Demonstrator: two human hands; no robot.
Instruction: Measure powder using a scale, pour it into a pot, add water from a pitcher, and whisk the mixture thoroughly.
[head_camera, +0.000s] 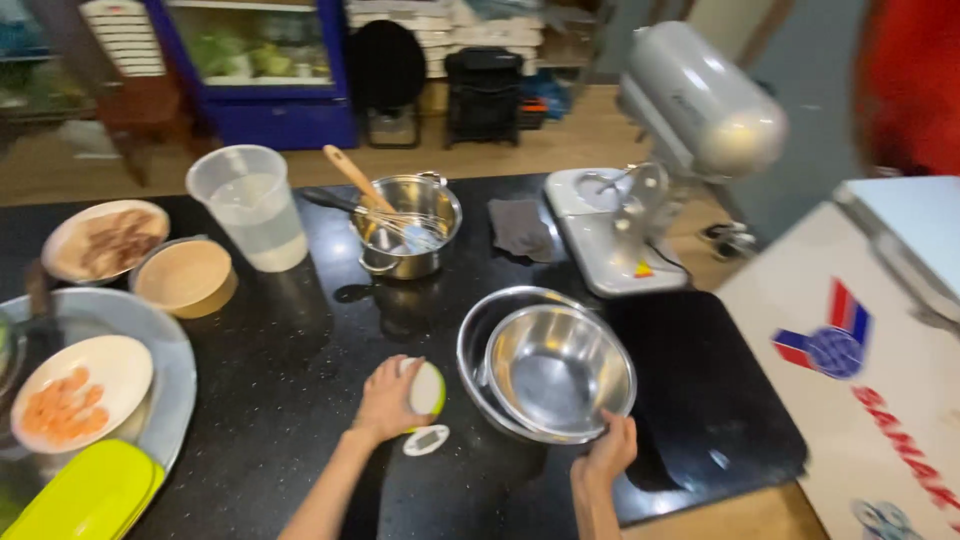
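My left hand (388, 398) rests on the black counter (300, 360) and grips a small round white-and-green object (428, 388). A small white oval piece (426, 440) lies on the counter just below it. My right hand (608, 448) holds the near rim of a steel mixing bowl (558, 368), which sits nested inside a second steel bowl (480, 330). Both bowls look empty.
A steel pot (408, 222) holding a whisk and wooden spoon stands behind, next to a clear plastic jug (250, 205). A stand mixer (680, 130) is at back right, a grey cloth (520, 228) beside it. Plates, a tan bowl (185, 277) and a tray (170, 360) crowd the left. White chest (860, 350) at right.
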